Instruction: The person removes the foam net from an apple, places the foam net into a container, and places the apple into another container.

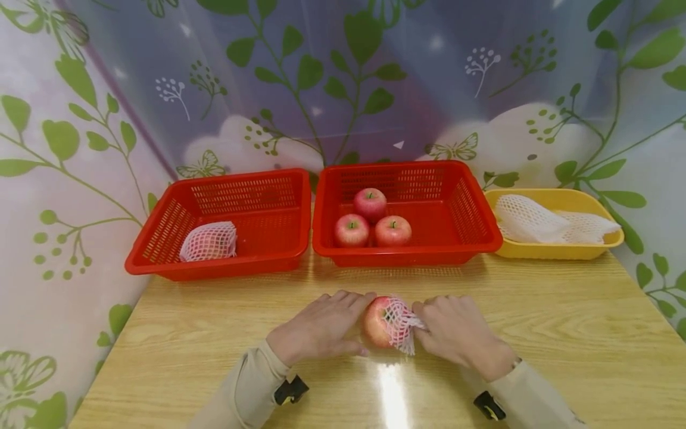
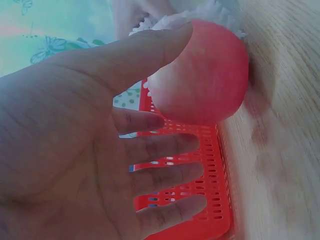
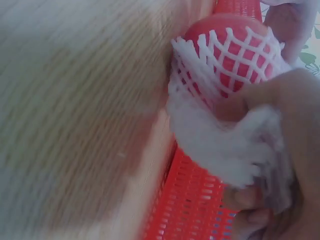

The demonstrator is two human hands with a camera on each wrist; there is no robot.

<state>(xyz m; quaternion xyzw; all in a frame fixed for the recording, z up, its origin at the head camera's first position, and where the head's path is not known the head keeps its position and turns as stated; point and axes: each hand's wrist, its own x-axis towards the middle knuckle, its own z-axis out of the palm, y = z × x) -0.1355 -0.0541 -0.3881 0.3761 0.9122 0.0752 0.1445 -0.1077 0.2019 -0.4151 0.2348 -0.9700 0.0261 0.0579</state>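
Observation:
An apple (image 1: 378,322) rests on the table between the two hands, its right part covered by a white foam net (image 1: 401,325). The left hand (image 1: 327,326) is at the apple's left side; in the left wrist view the thumb of this hand (image 2: 115,115) lies against the bare apple (image 2: 205,75) and the other fingers stretch out straight, spread apart. On the other side, the right hand (image 1: 455,330) grips the bunched end of the net. In the right wrist view its fingers (image 3: 247,197) curl round the net (image 3: 205,135), which covers part of the apple (image 3: 225,25).
Behind the hands, a red basket (image 1: 404,256) holds three bare apples (image 1: 370,204). Another red basket (image 1: 230,271) at the left contains a netted apple (image 1: 209,241). At the right stands a yellow basket (image 1: 557,250) with white foam nets (image 1: 530,219). A patterned curtain (image 1: 343,89) hangs behind.

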